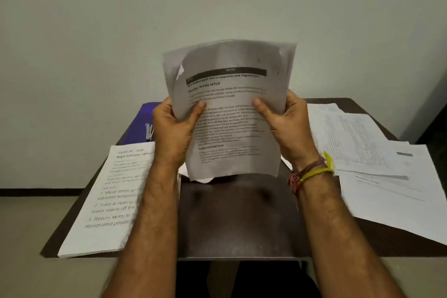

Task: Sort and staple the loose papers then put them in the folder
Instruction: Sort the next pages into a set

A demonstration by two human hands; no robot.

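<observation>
2 forearms reach up from the bottom of the view, and the bare strip of dark table lies between them; your right wrist carries some thread and yellow bands. To your left, near the front edge, a squared stack of printed sheets lies flat; to your right, loose papers sprawl overlapping and partly overhang the table edge. Your left hand and right hand each grip a side of the held bundle, thumbs pressed on the printed front and fingers curled behind; it stands almost upright above the table, and offset edges at the top and bottom suggest at least 2 sheets, not yet flush. Behind your left hand, a blue folder lies closed at the far left of the table, with a small metallic thing resting on it; it may be the stapler, though I cannot tell; beyond that is a plain wall.

You appear to be in the sorting step, reading the top page or evening the bundle; nothing looks stapled or filed. Next, I judge, you need the edges tapped level on the bare strip, then 1 hand freed for the stapler while the other pinches the corner so the sheets do not slip.
</observation>
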